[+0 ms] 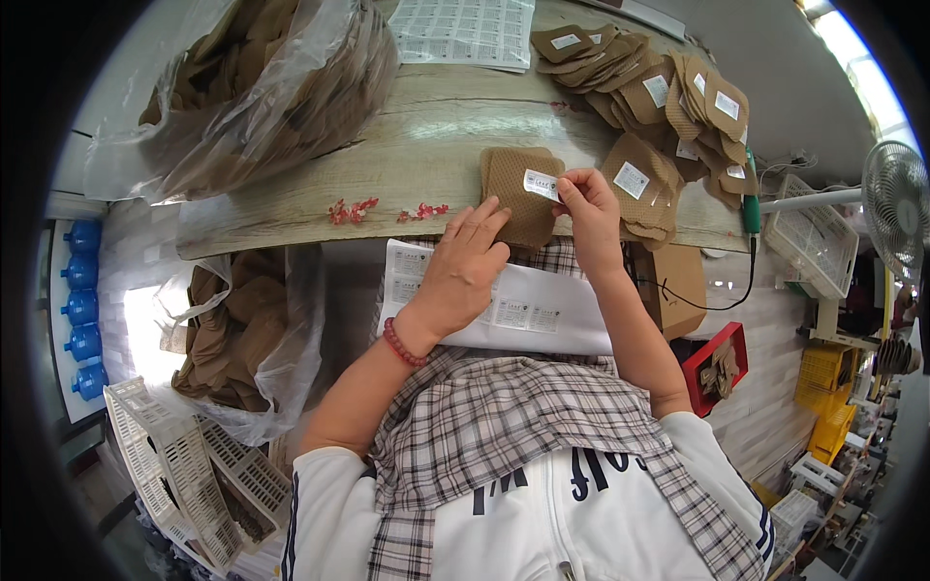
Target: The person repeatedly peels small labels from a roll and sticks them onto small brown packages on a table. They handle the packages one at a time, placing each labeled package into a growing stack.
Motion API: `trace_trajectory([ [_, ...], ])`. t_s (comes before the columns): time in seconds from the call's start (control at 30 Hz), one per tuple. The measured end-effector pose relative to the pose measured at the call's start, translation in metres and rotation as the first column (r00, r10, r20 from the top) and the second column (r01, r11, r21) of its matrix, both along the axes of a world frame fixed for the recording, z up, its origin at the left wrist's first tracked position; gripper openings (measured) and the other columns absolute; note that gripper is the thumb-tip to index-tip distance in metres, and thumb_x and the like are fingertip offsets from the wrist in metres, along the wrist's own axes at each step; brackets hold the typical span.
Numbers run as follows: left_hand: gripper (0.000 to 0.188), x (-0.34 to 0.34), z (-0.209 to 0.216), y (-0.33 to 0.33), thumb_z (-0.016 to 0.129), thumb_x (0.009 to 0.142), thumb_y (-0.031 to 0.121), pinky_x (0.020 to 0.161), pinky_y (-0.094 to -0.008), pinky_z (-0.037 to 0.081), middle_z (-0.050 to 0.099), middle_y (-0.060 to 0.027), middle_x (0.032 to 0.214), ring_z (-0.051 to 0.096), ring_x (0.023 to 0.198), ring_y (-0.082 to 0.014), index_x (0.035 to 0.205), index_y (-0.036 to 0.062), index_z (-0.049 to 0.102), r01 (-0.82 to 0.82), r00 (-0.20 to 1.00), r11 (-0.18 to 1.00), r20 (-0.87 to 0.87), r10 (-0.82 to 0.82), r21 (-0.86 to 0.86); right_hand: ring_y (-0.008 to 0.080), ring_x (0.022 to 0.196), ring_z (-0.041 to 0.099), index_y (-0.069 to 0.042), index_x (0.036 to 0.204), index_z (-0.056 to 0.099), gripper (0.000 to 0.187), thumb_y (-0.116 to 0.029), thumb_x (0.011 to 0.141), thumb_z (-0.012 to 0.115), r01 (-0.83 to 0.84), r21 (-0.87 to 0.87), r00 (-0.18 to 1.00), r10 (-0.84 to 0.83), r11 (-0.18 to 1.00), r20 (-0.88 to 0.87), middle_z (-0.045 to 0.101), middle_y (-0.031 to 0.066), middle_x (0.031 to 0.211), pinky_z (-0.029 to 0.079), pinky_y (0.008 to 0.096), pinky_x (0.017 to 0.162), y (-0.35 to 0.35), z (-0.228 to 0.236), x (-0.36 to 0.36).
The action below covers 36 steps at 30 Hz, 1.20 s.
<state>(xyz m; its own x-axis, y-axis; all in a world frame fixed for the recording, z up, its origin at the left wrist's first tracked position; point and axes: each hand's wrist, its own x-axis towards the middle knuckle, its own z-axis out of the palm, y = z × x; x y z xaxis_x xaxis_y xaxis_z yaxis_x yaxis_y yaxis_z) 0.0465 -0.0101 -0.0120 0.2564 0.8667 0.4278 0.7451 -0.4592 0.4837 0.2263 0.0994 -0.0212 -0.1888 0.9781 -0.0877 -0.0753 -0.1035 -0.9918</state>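
A small stack of brown, waffle-textured pieces [506,179] with rounded corners lies at the near edge of the table. My left hand [460,271] rests on its lower left side, fingers stretched out and nearly flat. Thumb and forefinger of my right hand [592,208] pinch the right end of a white printed label [540,183], which lies against the top piece. Whether the label is stuck down all along I cannot tell. Across my lap, partly under my left forearm and hand, is a white label sheet [572,290] with a few printed labels on it.
To the right stand piles of labelled brown pieces [635,174]. A clear bag of brown pieces [281,107] fills the table's left; another bag [242,339] hangs below. More label sheets [463,34] lie at the back. A green-handled tool [751,203] with a cord is at the right edge.
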Motion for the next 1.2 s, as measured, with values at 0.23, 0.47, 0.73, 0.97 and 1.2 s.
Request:
trace_trajectory([
  [0.23, 0.007, -0.003, -0.011, 0.006, 0.053, 0.082, -0.002, 0.112, -0.0522, 0.034, 0.057, -0.0237, 0.13, 0.049, 0.131, -0.0385, 0.087, -0.0027, 0.058, 0.022, 1.0, 0.998, 0.021, -0.021, -0.059, 0.0092, 0.071, 0.053, -0.001, 0.094, 0.06, 0.007, -0.008, 0.095, 0.062, 0.032, 0.123, 0.956, -0.067, 0.992, 0.287, 0.061, 0.0009, 0.079, 0.046, 0.0257, 0.065, 0.003, -0.024, -0.007],
  [0.47, 0.005, -0.002, -0.01, 0.006, 0.054, 0.084, 0.0, 0.11, -0.0517, 0.036, 0.058, -0.0233, 0.129, 0.049, 0.13, -0.0377, 0.083, -0.0025, 0.058, 0.007, 0.999, 0.997, 0.035, -0.004, -0.072, 0.012, 0.071, 0.056, 0.0, 0.093, 0.059, 0.007, -0.006, 0.093, 0.063, 0.026, 0.228, 0.919, -0.113, 0.973, 0.377, 0.063, 0.0056, 0.078, 0.047, 0.0291, 0.066, -0.002, -0.023, -0.012],
  [0.73, 0.007, -0.003, -0.005, 0.008, 0.052, 0.081, -0.002, 0.109, -0.0519, 0.036, 0.052, -0.023, 0.136, 0.05, 0.128, -0.037, 0.085, -0.0025, 0.058, 0.022, 0.998, 0.996, 0.057, -0.017, -0.086, 0.0135, 0.069, 0.056, 0.0, 0.093, 0.058, 0.007, -0.005, 0.093, 0.063, 0.03, 0.308, 0.892, -0.165, 0.951, 0.421, 0.063, 0.0077, 0.077, 0.047, 0.0303, 0.064, -0.005, -0.019, -0.017],
  [0.97, 0.005, 0.0, 0.003, 0.012, 0.053, 0.081, -0.002, 0.11, -0.0521, 0.033, 0.046, -0.0189, 0.146, 0.05, 0.128, -0.0341, 0.081, -0.0009, 0.058, 0.021, 0.998, 0.994, -0.051, -0.026, -0.103, 0.0168, 0.067, 0.058, 0.001, 0.093, 0.057, 0.007, -0.004, 0.092, 0.063, 0.024, 0.345, 0.88, -0.184, 0.938, 0.439, 0.063, 0.0101, 0.078, 0.049, 0.0324, 0.063, -0.006, -0.02, -0.016],
  [1.2, 0.006, 0.0, 0.002, 0.012, 0.053, 0.081, -0.002, 0.111, -0.0546, 0.03, 0.055, -0.019, 0.138, 0.049, 0.129, -0.0345, 0.083, -0.0005, 0.058, 0.023, 0.995, 0.994, -0.094, -0.034, -0.108, 0.0271, 0.07, 0.063, 0.0, 0.093, 0.057, 0.008, -0.002, 0.09, 0.064, 0.008, 0.393, 0.862, -0.205, 0.92, 0.463, 0.062, 0.0139, 0.08, 0.05, 0.0367, 0.064, -0.008, -0.022, -0.016],
])
